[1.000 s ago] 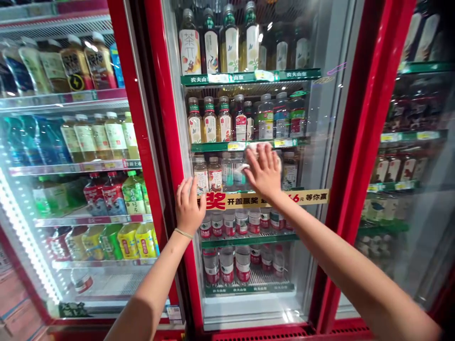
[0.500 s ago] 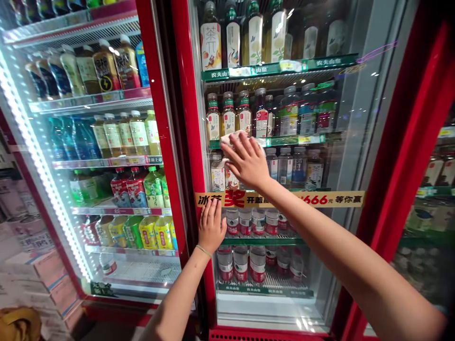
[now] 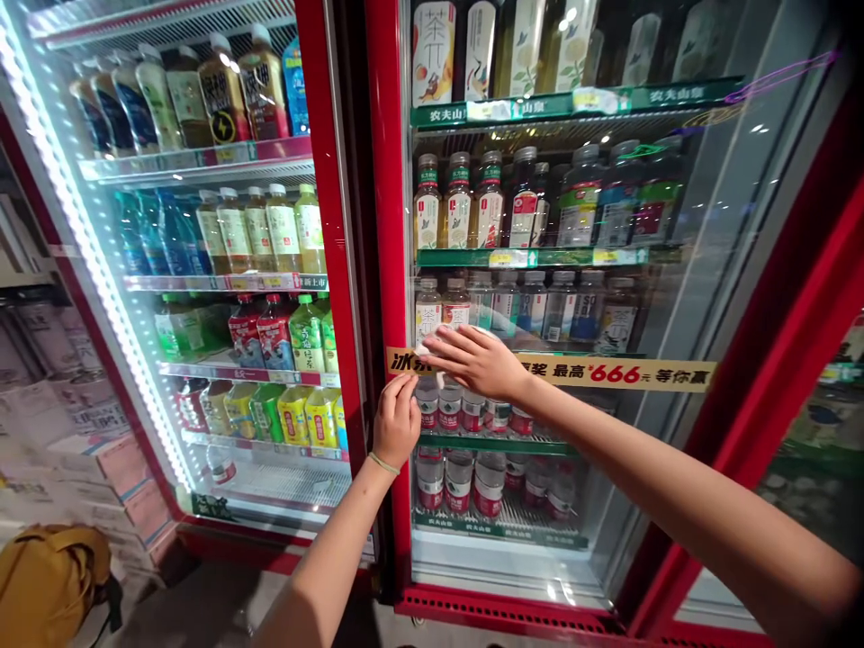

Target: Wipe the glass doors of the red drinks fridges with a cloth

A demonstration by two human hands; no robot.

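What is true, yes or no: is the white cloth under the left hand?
No, the white cloth is under the right hand, at the banner.

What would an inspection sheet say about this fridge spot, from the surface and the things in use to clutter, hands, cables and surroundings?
Surface: glass door in a red frame, crossed by a gold banner; reflections on the glass.
Things in use: white cloth or wipe, mostly hidden under the right hand.
Clutter: mustard bag beside stacked cartons, lower left.
Hands: right, fingers extended, over the cloth and banner; left hand at the door's left edge, nothing seen in it.
Cables: nothing seen.
Surroundings: bottles on shelves behind the glass; brightly lit drinks fridge to the left.
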